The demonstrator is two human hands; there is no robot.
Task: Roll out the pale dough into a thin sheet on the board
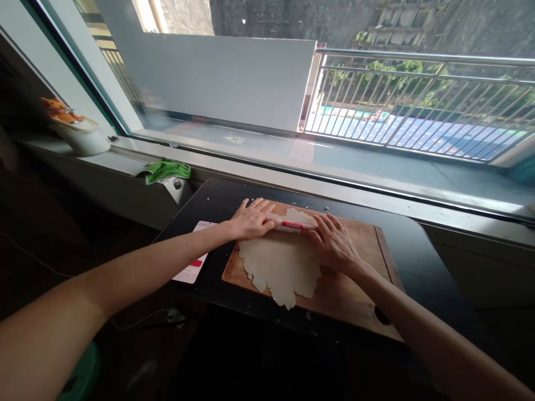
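A wide window (200, 83) stands behind a dark table (426, 262). A wooden board (359, 245) lies on the table, and over the board's left part spreads 1 thin sheet of pale dough (280, 264), ragged all round, its front tip at the near edge. Left of the board lies a phone (190, 273), partly hidden by a forearm. The left hand (253, 218) and right hand (334, 240) rest over the 2 ends of a rolling pin (291, 225), fingers stretched forward, unclenched. The red-labelled pin lies across the dough's far part. Crumbs (326, 208) dot the table beyond.
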